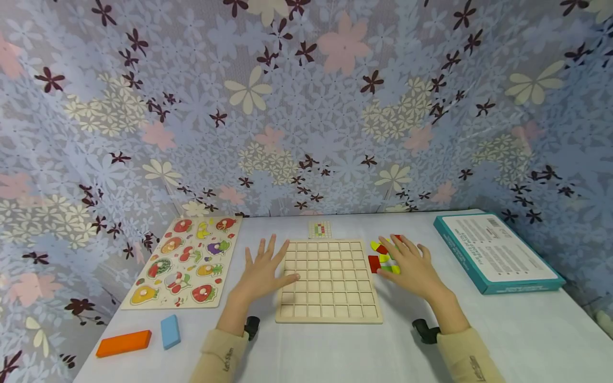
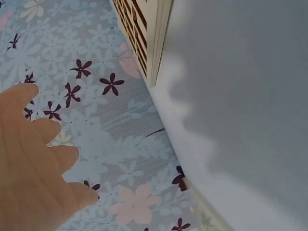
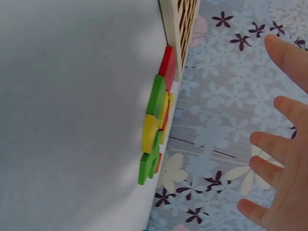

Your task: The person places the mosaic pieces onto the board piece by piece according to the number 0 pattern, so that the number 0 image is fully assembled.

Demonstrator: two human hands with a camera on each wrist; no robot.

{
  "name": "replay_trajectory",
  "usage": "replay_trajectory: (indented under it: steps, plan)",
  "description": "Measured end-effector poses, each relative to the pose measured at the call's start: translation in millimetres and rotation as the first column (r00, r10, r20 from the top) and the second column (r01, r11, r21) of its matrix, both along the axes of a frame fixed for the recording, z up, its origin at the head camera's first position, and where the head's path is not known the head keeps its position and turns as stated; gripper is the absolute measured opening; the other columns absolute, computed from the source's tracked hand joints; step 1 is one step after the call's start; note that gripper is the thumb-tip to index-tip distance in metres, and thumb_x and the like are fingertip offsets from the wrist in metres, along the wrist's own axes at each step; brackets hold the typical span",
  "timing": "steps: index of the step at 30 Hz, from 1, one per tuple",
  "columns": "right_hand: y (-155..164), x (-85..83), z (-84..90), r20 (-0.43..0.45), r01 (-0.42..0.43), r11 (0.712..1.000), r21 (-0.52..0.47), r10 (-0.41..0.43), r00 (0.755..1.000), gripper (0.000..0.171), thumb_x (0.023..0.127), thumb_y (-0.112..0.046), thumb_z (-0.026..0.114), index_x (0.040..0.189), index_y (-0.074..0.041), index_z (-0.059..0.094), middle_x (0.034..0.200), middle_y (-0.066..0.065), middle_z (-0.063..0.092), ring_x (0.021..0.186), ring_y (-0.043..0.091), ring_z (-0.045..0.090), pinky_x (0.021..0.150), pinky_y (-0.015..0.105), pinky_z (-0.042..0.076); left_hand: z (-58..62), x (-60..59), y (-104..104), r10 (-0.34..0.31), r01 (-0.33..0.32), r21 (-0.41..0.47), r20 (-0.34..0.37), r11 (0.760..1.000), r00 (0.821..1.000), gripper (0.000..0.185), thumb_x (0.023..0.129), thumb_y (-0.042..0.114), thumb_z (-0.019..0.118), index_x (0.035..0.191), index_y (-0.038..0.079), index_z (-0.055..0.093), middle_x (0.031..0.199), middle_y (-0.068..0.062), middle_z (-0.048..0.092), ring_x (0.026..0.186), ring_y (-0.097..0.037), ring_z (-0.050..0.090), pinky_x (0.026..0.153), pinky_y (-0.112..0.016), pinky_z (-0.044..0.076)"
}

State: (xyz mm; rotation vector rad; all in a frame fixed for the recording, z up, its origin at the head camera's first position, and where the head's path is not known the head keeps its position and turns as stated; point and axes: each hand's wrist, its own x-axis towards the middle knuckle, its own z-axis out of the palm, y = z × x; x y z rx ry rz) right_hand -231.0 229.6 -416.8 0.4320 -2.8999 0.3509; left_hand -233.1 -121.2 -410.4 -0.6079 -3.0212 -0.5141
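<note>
**Both hands spread at the grid board's edges**

Left hand (image 1: 261,274), fingers splayed and straight, grip apart and holding nothing, fingertips lapping over the left edge of the wooden grid board (image 1: 328,281). Right hand (image 1: 413,268), also spread, grip apart, hovers over or rests on the pile of coloured pieces (image 1: 383,258) — which, I cannot tell — just beside the board's right edge. The board lies flat mid-table (image 1: 517,330), a small pattern card (image 1: 320,229) just beyond its far edge. Out left, the fruit peg puzzle (image 1: 184,261); near the front-left corner, an orange block (image 1: 123,343) and blue block (image 1: 170,331). Far right, a teal box (image 1: 498,258), with bare white table between it and the right hand.
</note>
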Motion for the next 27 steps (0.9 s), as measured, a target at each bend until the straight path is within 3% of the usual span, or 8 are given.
replay_trajectory:
  steps: [16, 27]
  plan:
    - [2, -25.0, -14.8, 0.071, -0.029, 0.991, -0.129, 0.038, 0.997, 0.062, 0.087, -0.028, 0.062, 0.141, -0.009, 0.037, 0.135, 0.025, 0.043, 0.121, 0.048, 0.036, 0.091, 0.067, 0.024, -8.7, -15.0, 14, 0.002, -0.020, 0.190, 0.094, 0.982, 0.996, 0.083, 0.085, 0.056, 0.053, 0.149, 0.020, 0.014, 0.154, -0.015, 0.001, 0.139, -0.039, 0.000, 0.105, -0.067, -0.003]
    - [6, -47.0, -19.2, 0.187, 0.022, 0.991, -0.134, 0.003, 0.982, 0.044, 0.086, -0.017, 0.062, 0.126, -0.003, 0.054, 0.121, 0.022, 0.056, 0.111, 0.043, 0.048, 0.084, 0.059, 0.036, -13.8, -21.9, 15, -0.018, -0.059, 0.368, 0.202, 0.928, 0.979, 0.080, 0.089, 0.050, 0.052, 0.149, 0.019, 0.011, 0.154, -0.014, -0.003, 0.140, -0.038, -0.004, 0.106, -0.063, -0.008]
